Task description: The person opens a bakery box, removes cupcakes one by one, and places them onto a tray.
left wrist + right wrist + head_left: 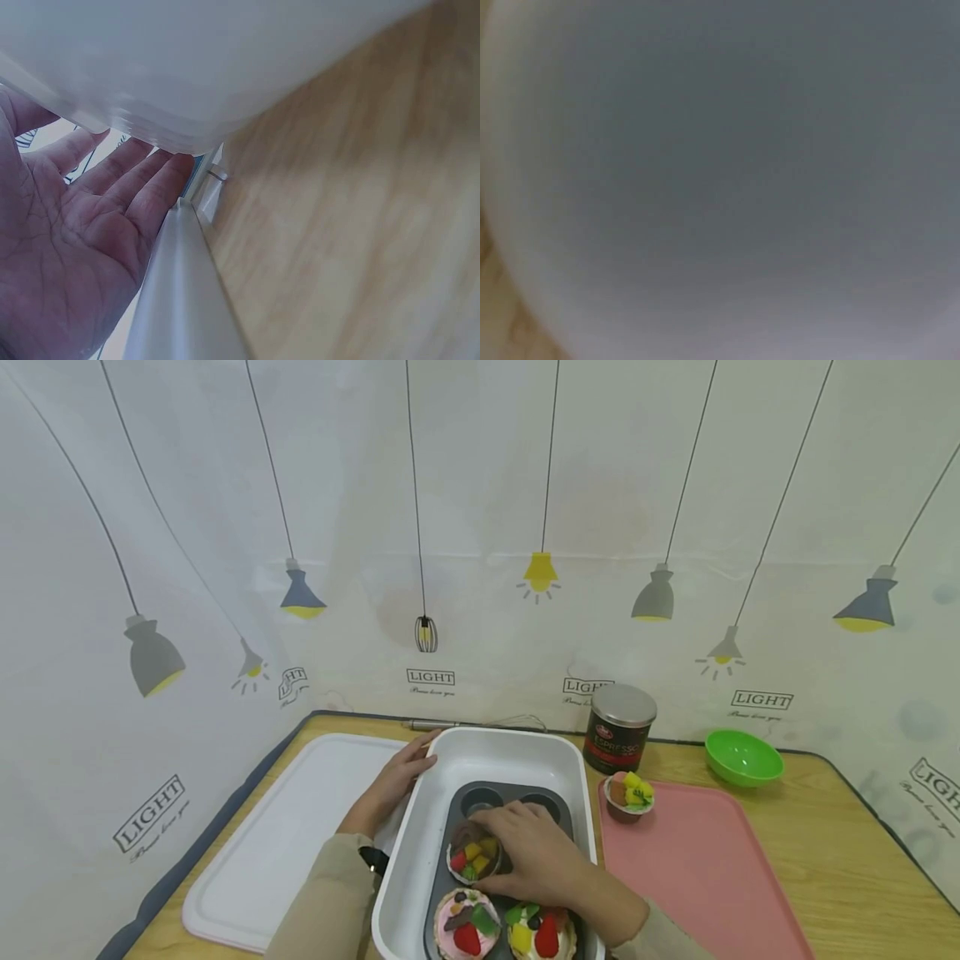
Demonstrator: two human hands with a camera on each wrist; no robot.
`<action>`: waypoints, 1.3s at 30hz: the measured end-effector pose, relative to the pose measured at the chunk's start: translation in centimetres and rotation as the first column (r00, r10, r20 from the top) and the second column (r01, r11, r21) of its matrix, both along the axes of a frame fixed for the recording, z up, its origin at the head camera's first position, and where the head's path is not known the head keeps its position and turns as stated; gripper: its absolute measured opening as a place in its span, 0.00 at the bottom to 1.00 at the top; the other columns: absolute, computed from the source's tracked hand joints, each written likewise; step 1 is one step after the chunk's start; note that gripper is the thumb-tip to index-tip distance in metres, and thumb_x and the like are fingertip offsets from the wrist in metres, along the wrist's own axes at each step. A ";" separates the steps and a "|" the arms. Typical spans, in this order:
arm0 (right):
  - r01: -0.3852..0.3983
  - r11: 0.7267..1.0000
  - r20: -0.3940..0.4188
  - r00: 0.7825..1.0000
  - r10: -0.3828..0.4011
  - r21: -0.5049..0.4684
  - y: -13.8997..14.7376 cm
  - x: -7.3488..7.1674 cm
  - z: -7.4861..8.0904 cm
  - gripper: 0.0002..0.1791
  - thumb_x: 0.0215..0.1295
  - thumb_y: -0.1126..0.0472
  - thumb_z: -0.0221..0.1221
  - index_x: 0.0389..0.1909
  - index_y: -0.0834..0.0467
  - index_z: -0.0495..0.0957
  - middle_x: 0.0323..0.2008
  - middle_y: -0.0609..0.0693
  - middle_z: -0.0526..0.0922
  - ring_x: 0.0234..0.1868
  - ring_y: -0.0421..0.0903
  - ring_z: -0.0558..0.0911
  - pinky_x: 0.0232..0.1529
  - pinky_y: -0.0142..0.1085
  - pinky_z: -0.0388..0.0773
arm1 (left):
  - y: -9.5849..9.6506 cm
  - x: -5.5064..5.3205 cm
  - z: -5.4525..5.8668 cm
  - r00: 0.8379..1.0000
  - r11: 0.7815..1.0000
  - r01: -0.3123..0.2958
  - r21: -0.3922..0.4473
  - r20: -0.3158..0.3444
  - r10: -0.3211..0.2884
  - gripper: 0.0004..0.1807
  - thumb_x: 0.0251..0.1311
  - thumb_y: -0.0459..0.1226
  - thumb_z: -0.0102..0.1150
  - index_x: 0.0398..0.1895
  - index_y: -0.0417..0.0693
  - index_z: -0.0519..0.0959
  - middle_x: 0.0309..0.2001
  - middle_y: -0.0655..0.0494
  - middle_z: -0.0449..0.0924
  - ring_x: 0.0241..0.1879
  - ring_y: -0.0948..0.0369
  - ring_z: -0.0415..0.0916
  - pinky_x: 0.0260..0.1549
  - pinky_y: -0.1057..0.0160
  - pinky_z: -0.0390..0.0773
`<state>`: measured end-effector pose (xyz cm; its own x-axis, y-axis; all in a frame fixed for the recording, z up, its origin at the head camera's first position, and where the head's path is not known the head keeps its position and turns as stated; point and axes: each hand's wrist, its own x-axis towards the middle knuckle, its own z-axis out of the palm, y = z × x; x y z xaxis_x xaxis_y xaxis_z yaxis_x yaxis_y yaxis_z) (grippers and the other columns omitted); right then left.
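In the head view my right hand (536,852) grips a toy cupcake (474,857) topped with fruit pieces, over a dark muffin pan (442,860). The pan lies inside a deep white tub (510,752). Two more toy cupcakes sit in the near cups, one with pink topping (467,922) and one with cream topping (542,935). My left hand (397,781) is at the tub's far left side, its fingers reaching to the rim. The left wrist view shows that palm (75,232) with fairly straight fingers against the tub's outside. A blurred pale surface fills most of the right wrist view.
On the left lies a white tray (262,835). A pink tray (697,868) is on the right, with another cupcake (628,797) at its far left corner. Behind stand an espresso tin (618,731) and a green bowl (742,760). A whisk (435,724) lies behind the tub.
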<state>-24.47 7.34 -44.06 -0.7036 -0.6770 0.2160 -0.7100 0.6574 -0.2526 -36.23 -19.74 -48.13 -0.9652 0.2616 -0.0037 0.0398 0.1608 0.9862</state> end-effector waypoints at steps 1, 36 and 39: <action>0.002 1.000 0.002 1.000 -0.002 0.000 0.0 0.0 0.0 0.45 0.54 0.33 0.69 0.69 0.48 0.69 0.60 0.39 0.78 0.58 0.41 0.73 0.61 0.53 0.69 | 0.0 0.0 0.0 1.000 1.000 0.001 -0.002 -0.002 -0.001 0.30 0.74 0.47 0.51 0.77 0.62 0.62 0.71 0.47 0.68 0.59 0.52 0.75 0.54 0.52 0.77; 0.008 0.999 0.027 1.000 -0.007 -0.048 0.2 0.1 0.3 0.45 0.52 0.32 0.70 0.69 0.45 0.70 0.57 0.36 0.78 0.56 0.40 0.71 0.51 0.48 0.68 | 0.1 -0.1 0.1 1.000 1.000 0.004 -0.005 0.000 -0.004 0.30 0.74 0.45 0.51 0.77 0.60 0.61 0.71 0.46 0.67 0.60 0.51 0.75 0.55 0.51 0.76; 0.005 0.998 0.023 1.000 -0.003 -0.055 0.2 0.0 0.2 0.45 0.52 0.31 0.69 0.69 0.45 0.71 0.56 0.35 0.78 0.56 0.40 0.71 0.50 0.47 0.69 | 0.2 0.0 0.2 1.000 1.000 0.000 -0.006 0.002 0.000 0.30 0.74 0.44 0.51 0.77 0.60 0.61 0.71 0.46 0.67 0.60 0.51 0.74 0.55 0.50 0.76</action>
<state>-24.44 7.51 -43.84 -0.7114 -0.6617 0.2368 -0.7011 0.6447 -0.3048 -36.21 -19.58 -47.97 -0.9652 0.2614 -0.0069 0.0382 0.1670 0.9852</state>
